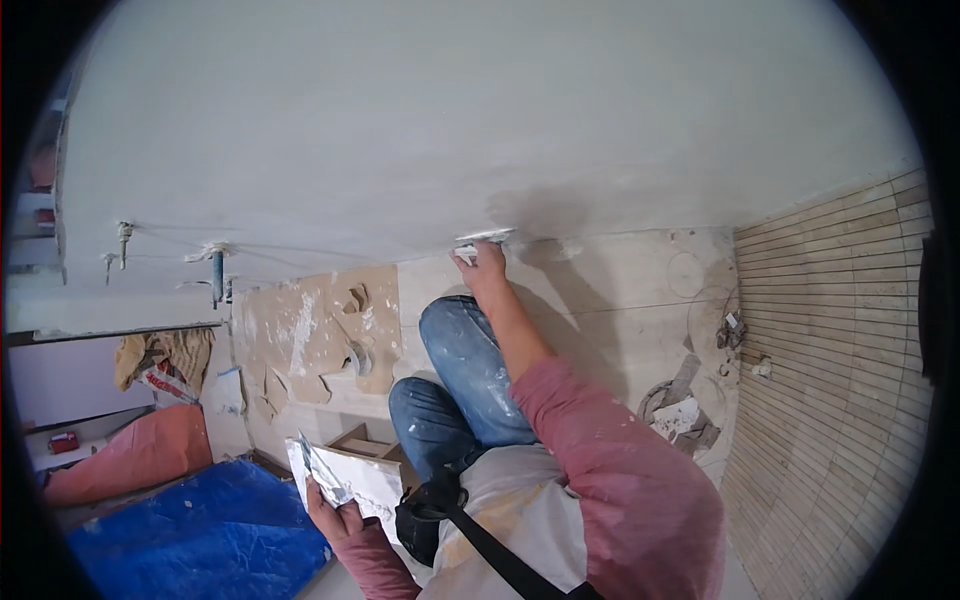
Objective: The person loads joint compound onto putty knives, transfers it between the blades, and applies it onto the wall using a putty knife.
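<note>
My right hand [487, 262] reaches forward, closed on a flat putty knife [484, 237] whose blade lies against the foot of the pale plastered wall [480, 120]. The hand hides most of its handle. Low on the left, my left hand [335, 517] is closed round a flat metal scraper [322, 474] smeared with white putty. It is held up beside my knee, over a whitish board. My knees, in putty-spotted jeans [470, 360], are bent between the two hands.
Pipe stubs [217, 272] jut from the wall at left. Torn brown paper [310, 330] covers part of the floor. A blue sheet [210, 535] and a red-orange cloth [150, 455] lie lower left. Debris [680, 415] sits near the ribbed tile wall [830, 380] at right.
</note>
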`<state>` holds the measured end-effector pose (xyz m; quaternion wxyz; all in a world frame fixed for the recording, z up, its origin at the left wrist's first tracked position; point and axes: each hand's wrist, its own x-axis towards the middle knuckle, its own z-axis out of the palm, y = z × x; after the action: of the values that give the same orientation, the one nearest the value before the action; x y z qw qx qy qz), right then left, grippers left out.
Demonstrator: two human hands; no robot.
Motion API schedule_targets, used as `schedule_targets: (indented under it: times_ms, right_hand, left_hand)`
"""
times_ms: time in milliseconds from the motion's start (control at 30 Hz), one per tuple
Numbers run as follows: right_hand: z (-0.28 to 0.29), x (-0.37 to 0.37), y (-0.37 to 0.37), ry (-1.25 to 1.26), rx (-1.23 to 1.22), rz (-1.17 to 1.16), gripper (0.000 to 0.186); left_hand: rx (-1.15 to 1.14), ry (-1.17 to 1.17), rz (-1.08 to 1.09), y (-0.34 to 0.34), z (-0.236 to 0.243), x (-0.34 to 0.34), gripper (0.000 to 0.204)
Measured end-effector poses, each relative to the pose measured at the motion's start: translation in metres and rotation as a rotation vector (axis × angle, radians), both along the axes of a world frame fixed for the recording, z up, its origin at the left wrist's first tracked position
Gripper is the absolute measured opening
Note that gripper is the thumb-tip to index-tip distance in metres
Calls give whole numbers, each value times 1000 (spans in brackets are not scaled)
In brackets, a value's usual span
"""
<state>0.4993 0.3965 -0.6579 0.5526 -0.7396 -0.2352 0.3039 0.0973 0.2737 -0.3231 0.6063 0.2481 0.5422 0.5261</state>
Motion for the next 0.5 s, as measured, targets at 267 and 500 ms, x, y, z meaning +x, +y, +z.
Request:
schedule_targets:
  times_ms: [267,500]
  right_hand:
    - [274,11,-15,1157,720,-603,51]
    - [146,-25,-43,1133,487,-540,43]
  left_hand:
    - [39,-168,-203,5,-17,-13,28]
    - [-9,-142,-168,8,-32,-19,28]
